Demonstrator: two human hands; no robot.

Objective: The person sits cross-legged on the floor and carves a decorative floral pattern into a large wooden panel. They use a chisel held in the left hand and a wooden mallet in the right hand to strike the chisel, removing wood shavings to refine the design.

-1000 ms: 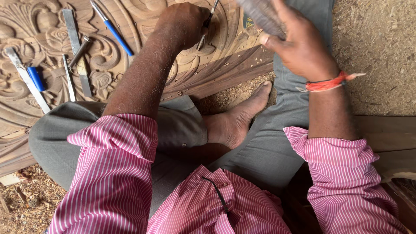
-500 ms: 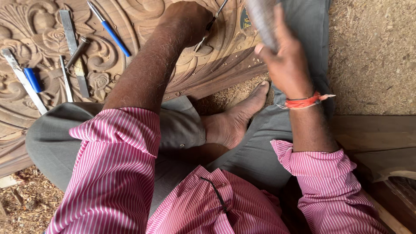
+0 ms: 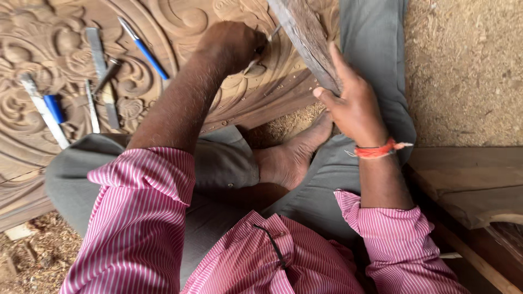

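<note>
The right hand [image 3: 354, 106], right of centre in the frame, is wrapped around the lower end of a worn wooden mallet [image 3: 305, 38]. A second ago that hand stood higher and more open, with the mallet barely in the top edge; now it has dropped, and the mallet's head slants from the top of the frame down toward the chisel. I take that as one stroke of carving coming home, though whether wood meets steel at this instant is hidden by the mallet itself. A red thread band [image 3: 376, 151] circles that wrist.

The left hand [image 3: 231, 43], at upper centre, is fisted tight around a slim chisel [image 3: 261, 51], whose bright shank shows just right of the knuckles, its tip on the carved wooden panel [image 3: 180, 22]. That hand has hardly shifted across the three moments, so the cut is staying in one spot of the scrollwork.

Further out, in the upper left, a blue-handled tool [image 3: 146, 51] lies on the panel, well clear of the hands. A bare foot [image 3: 291, 158] is tucked against the panel's edge at centre, with sawdust [image 3: 468, 65] spread over the ground at the right.
</note>
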